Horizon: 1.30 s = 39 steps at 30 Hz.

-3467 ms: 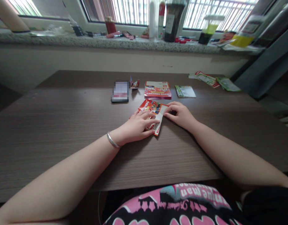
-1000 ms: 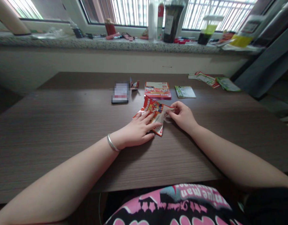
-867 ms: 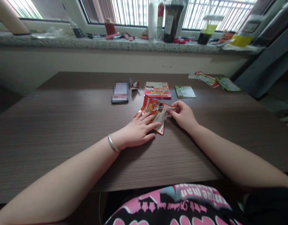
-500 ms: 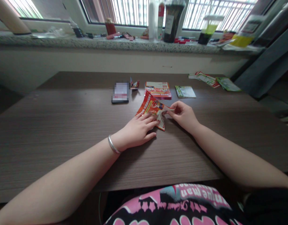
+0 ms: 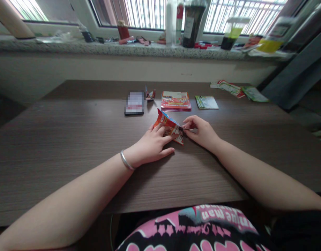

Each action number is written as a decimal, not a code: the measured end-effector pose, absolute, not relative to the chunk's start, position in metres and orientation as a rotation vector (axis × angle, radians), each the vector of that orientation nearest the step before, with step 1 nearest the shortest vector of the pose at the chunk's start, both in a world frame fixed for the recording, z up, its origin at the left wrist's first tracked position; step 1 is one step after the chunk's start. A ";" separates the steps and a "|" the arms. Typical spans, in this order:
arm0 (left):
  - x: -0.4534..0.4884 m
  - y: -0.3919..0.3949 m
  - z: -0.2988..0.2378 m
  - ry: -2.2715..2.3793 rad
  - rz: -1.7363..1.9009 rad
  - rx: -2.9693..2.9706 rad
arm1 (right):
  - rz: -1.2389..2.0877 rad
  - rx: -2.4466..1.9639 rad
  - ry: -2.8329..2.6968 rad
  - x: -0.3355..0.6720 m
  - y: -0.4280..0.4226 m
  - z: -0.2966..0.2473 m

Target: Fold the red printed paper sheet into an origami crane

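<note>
A glossy red-orange printed paper (image 5: 162, 119) lies in front of me, its upper right part bent up so that a strip of blue shows along the edge. My left hand (image 5: 158, 141) rests on it with the fingers spread, pressing it to the table. At the paper's right corner, my right hand (image 5: 201, 130) pinches an edge between thumb and fingers. Just behind stands a stack of similar red printed papers (image 5: 176, 101). The part of the paper beneath my left fingers is hidden.
Behind my left hand lies a phone (image 5: 134, 103) beside a small folded paper shape (image 5: 150, 94). Green-and-white papers (image 5: 207, 103) sit right of the red stack, with more leaflets (image 5: 231, 89) at the back right. Bottles and small items line the stone windowsill (image 5: 150, 49).
My right hand has drawn the pinched corner slightly left, folding the paper's upper right part over so a blue side shows. My left hand stays almost in place.
</note>
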<state>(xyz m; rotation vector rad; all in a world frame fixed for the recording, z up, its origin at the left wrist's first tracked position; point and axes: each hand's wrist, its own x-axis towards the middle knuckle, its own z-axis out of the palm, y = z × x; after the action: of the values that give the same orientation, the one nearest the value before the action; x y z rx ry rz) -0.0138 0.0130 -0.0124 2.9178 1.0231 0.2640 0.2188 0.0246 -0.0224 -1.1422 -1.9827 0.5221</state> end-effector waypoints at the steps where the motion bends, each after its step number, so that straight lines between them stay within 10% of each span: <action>1: -0.014 0.013 -0.011 1.011 0.280 2.921 | 0.528 -1.139 -1.980 0.219 0.025 -0.023; 39: -0.009 0.010 -0.008 1.082 1.002 3.038 | 0.484 -1.099 -1.902 0.204 0.002 -0.010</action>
<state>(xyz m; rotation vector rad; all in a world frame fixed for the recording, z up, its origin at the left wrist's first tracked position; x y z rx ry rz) -0.0093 0.0100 -0.0076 3.0384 1.0825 1.0017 0.2042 0.0024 -0.0100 -1.0987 -1.9022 0.4843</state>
